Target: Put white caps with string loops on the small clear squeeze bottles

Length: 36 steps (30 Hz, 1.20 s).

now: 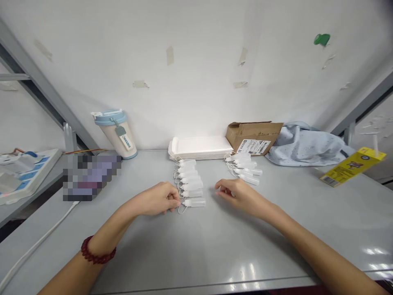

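Observation:
Several small translucent white squeeze bottles with thin nozzles and looped white cords lie in a column at the middle of the table. My left hand [161, 199] is closed, its fingertips at the nozzle end of the nearest bottle [195, 203]. Whether it grips the nozzle or cord is hidden. To the right of the column, my right hand [238, 194] hovers low over the table with fingers loosely bent and apart, holding nothing visible. Beyond it lies a looser group of similar bottles [250, 172], some overlapping, with tangled cords.
A stack of white flat sheets or envelopes [202, 146] lies behind the bottles, beside an opened cardboard box [256, 137]. Pale blue cloth [307, 145] and a yellow drink carton [353, 166] are right. A tumbler [118, 135], a blurred-out phone-like object [93, 178] and a power strip [27, 176] are left.

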Available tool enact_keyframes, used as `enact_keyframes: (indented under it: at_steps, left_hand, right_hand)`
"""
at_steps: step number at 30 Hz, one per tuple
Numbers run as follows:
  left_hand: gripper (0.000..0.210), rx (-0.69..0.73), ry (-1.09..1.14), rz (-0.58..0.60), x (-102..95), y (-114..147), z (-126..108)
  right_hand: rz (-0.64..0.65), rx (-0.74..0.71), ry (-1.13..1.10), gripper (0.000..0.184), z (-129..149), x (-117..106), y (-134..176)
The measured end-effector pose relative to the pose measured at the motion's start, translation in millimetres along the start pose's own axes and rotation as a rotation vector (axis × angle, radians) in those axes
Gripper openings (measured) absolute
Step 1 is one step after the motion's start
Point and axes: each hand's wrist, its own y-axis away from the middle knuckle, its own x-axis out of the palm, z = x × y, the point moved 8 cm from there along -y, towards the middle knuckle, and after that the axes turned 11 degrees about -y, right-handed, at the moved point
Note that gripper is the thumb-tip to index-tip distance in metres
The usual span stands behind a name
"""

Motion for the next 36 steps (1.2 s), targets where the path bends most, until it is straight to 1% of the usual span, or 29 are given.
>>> enact_keyframes:
  at_steps: [2, 3, 6, 9, 12, 15, 18, 22, 25, 27, 31, 34, 36]
  left_hand:
    - [0.024, -0.006, -0.007, -0.022, -1.6, -1, 2]
    - [0.023, -0.008, -0.015, -0.033, -2.3, -1, 3]
    - [0.025, -0.012, -0.030, -0.051, -3.4, -1, 4]
    - [0.030, -0.023, -0.042, -0.059, -4.6, -1, 5]
    - [0.035, -0.034, -0.076, -0.134, -12.3, 0, 6]
    - [0.036, -0.054, -0.109, -0.238, -21.5, 3, 4]
    - [0.034, -0.091, -0.140, -0.331, -26.3, 4, 3]
    - [0.032, -0.092, -0.211, -0.454, -26.4, 3, -2]
    - [0.034, -0.089, -0.254, -0.541, -24.8, 4, -7]
    - [0.035, -0.074, -0.241, -0.574, -22.7, 6, -11]
    - [0.032, 0.029, -0.094, -0.562, -15.9, 10, -24]
    - [0.029, 0.101, 0.078, -0.500, -9.2, 10, -31]
    - [0.029, 0.118, 0.192, -0.452, -5.0, 9, -33]
  right_hand:
    - [-0.078, 0.043, 0.197, 0.018, -8, -15, -1]
    - [-0.092, 0.074, 0.260, 0.017, -12, -22, -1]
    - [-0.108, 0.178, 0.364, 0.013, -24, -39, 1]
    - [-0.155, 0.271, 0.460, 0.009, -35, -58, 6]
    - [-0.211, 0.340, 0.546, 0.010, -46, -77, 11]
    - [-0.202, 0.398, 0.583, 0.010, -57, -84, 15]
    - [-0.153, 0.419, 0.569, 0.007, -62, -79, 15]
    - [-0.118, 0.404, 0.536, 0.004, -57, -67, 12]
    - [-0.087, 0.384, 0.454, 0.005, -50, -57, 9]
    - [-0.081, 0.342, 0.357, 0.007, -43, -50, 7]
    - [-0.134, 0.187, 0.112, 0.012, -21, -40, 3]
    - [-0.147, 0.055, -0.059, 0.010, -2, -30, 1]
    - [-0.124, 0.016, -0.155, 0.007, 7, -21, 1]
